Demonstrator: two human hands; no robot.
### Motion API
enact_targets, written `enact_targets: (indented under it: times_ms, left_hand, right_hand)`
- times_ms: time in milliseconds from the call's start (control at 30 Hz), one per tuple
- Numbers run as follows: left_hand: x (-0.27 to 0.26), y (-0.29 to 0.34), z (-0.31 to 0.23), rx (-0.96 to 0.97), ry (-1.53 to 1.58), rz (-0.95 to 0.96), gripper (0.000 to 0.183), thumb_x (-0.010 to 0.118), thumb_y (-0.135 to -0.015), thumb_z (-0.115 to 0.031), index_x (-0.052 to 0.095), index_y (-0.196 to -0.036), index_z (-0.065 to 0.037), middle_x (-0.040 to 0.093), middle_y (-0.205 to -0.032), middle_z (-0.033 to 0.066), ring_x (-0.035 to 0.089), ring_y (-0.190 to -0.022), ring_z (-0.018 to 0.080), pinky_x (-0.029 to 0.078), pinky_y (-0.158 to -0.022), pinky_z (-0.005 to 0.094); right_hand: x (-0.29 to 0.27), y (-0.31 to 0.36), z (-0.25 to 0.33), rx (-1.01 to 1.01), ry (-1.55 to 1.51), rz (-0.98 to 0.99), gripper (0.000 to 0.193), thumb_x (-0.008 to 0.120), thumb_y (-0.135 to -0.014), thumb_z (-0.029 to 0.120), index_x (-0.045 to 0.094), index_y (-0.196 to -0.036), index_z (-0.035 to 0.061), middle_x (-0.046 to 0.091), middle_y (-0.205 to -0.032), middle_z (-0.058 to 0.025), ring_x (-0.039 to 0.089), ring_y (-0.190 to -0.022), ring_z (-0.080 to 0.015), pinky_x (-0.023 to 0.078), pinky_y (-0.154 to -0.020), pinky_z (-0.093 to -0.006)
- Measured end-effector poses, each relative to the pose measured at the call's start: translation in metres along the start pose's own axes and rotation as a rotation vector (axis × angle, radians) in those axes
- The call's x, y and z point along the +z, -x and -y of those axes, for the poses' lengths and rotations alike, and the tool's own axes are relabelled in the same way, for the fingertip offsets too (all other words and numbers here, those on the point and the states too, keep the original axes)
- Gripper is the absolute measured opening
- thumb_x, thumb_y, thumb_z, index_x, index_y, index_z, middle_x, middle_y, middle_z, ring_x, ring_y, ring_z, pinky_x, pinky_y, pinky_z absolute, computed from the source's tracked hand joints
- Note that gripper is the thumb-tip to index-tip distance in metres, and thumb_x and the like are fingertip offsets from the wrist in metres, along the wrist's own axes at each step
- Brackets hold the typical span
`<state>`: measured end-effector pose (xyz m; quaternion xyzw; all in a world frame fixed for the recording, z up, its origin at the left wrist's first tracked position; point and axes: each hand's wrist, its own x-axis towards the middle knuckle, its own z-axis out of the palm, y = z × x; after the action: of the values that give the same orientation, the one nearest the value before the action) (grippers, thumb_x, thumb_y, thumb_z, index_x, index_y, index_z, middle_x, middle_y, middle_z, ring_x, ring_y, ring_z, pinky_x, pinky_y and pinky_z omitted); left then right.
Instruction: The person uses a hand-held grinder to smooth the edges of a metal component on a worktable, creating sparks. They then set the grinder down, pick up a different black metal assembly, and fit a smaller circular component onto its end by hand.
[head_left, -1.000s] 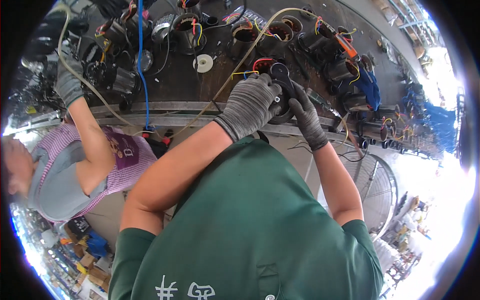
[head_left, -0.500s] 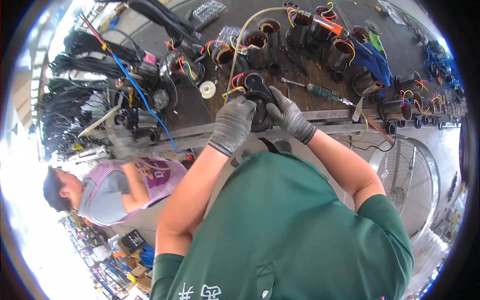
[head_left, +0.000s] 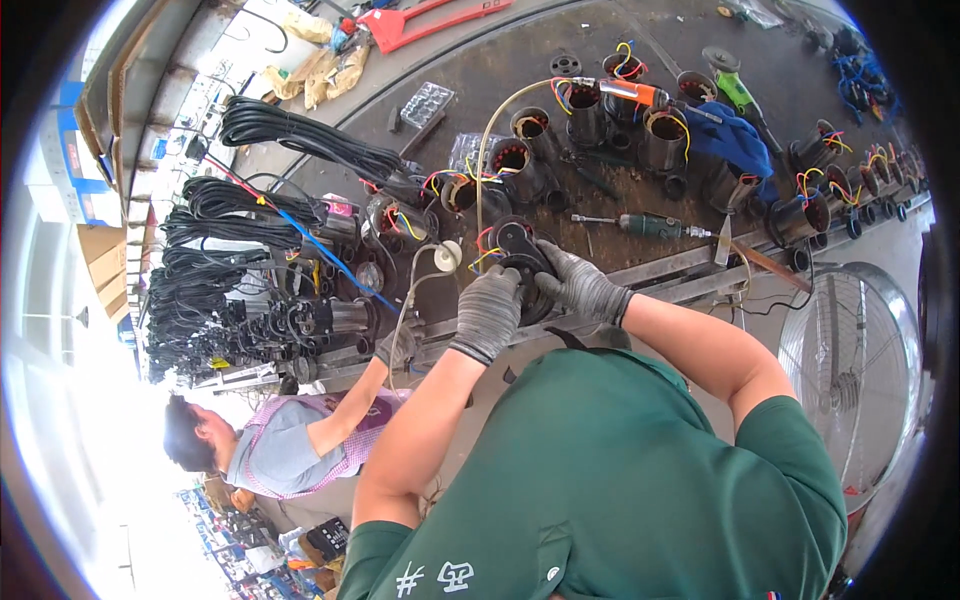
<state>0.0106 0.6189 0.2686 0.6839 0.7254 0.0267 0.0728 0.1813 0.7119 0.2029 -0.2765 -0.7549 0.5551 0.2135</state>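
Both my hands wear grey knitted gloves and meet at the near edge of the bench. Between them is a black motor housing (head_left: 516, 240) with a round end and a short side tube; red, yellow and blue wires show at its left. My left hand (head_left: 490, 312) has its fingers closed on the left side of the housing. On the other side, my right hand (head_left: 588, 288) grips it with the thumb toward the middle. The fingers hide much of the lower part.
Several black motor housings (head_left: 662, 142) with coloured wires stand beyond my hands. A green power screwdriver (head_left: 650, 226), an orange-handled tool (head_left: 632, 93) and a blue cloth (head_left: 728, 140) lie right. Coiled black cables (head_left: 300, 135) fill the left, where a co-worker's gloved hand (head_left: 402, 343) reaches in. A large fan (head_left: 850, 370) stands right.
The view has shifted, so the bench shows farther right and lower. My hands keep hold of the housing. The co-worker's gloved hand has come closer to my left arm.
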Motion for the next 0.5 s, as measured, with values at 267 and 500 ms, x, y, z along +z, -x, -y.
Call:
enact_targets:
  times_ms: [267,500]
  left_hand:
    - [-0.028,-0.019,0.028,0.519,-0.017,0.135,0.022,0.064,-0.082,-0.01,0.068,-0.103,-0.007,0.064,-0.094,0.0122,0.066,-0.09,0.0316,0.055,-0.079,0.0403]
    - [-0.024,-0.02,0.032,0.434,-0.117,0.121,0.013,0.063,-0.086,-0.019,0.066,-0.091,-0.008,0.064,-0.09,0.014,0.067,-0.088,0.0314,0.055,-0.074,0.0419]
  right_hand:
    - [0.013,0.003,-0.017,-0.073,-0.468,0.048,0.075,0.065,-0.096,0.033,0.028,-0.151,-0.0032,0.053,-0.139,-0.0177,0.049,-0.127,-0.0221,0.036,-0.111,-0.0349]
    - [0.021,0.001,-0.03,0.083,-0.607,0.005,0.073,0.065,-0.098,0.033,0.03,-0.151,-0.0013,0.049,-0.142,-0.0117,0.046,-0.128,-0.0183,0.035,-0.11,-0.0316]
